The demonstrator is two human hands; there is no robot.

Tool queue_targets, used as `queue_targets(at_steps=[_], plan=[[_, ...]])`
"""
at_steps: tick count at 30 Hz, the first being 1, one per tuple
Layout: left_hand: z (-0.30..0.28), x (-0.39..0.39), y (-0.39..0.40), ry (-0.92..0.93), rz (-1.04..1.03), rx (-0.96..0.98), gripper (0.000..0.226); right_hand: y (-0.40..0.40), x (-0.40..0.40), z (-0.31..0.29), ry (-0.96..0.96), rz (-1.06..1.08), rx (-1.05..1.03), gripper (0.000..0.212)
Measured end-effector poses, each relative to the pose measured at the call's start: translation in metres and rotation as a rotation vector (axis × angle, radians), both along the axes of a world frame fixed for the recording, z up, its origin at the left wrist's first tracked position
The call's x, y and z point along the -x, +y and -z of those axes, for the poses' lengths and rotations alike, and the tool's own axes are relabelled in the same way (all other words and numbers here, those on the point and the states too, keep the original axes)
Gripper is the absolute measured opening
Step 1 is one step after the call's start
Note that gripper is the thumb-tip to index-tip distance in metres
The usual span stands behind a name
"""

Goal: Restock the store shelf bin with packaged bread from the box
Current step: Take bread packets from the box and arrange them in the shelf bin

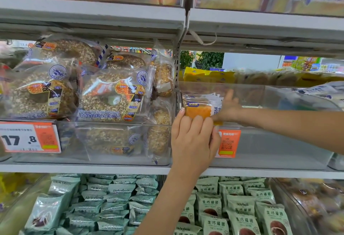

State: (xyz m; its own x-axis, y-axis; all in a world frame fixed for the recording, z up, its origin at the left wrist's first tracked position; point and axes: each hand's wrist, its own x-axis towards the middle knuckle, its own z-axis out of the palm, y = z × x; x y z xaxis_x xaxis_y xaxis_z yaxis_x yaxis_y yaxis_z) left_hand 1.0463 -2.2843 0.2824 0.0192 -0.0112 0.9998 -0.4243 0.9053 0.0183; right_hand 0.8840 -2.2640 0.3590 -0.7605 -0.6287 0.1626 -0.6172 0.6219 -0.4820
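Left hand: the left hand [193, 138] was wrapped around the near end of a small bread packet [200, 109], fingers curled over its orange loaf.
Right hand: the right hand [229, 107] was reached in from the right, behind the clear front wall, fingers extended against the packet's far side; a firm grasp could not be told.
Bread packet: it was held at the left end of the clear bin [279, 141], just over its front wall, beside the shelf upright.
Box: none was seen.
Risk: the packet could be caught on the bin's front edge and crumpled, judged from how close it was held to the wall; it could also be dropped to the green packets [242, 207] below if released too early.
Writing: "17.8" was read on the price tag [29, 138] at the left; "Belcomil" was seemingly printed on the green packets; the bagel bags [111, 97] carried Chinese text and blurred English.
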Motion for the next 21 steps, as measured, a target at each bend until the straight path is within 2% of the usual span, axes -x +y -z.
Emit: queue_targets(at_steps=[2,4,8,10,17,21], plan=[[0.000,0.000,0.000,-0.002,-0.003,0.000,0.033,-0.002,-0.010,-0.005,0.304,-0.155,0.004,0.122],[-0.001,0.000,0.000,0.002,-0.006,-0.003,0.035,-0.005,-0.016,-0.009,0.542,-0.355,-0.086,0.114],[-0.002,0.001,-0.001,0.005,-0.005,-0.001,0.036,-0.030,-0.018,0.000,0.812,-0.544,-0.306,0.077],[-0.001,0.001,-0.001,0.002,-0.004,-0.003,0.035,-0.040,-0.019,0.001,0.787,-0.567,-0.310,0.070],[0.000,0.001,-0.001,0.006,-0.005,-0.010,0.034,-0.041,-0.018,0.000,0.819,-0.543,-0.363,0.074],[-0.003,-0.002,0.001,-0.030,-0.002,-0.045,0.034,-0.029,-0.029,-0.016,0.655,-0.531,-0.320,0.090]])
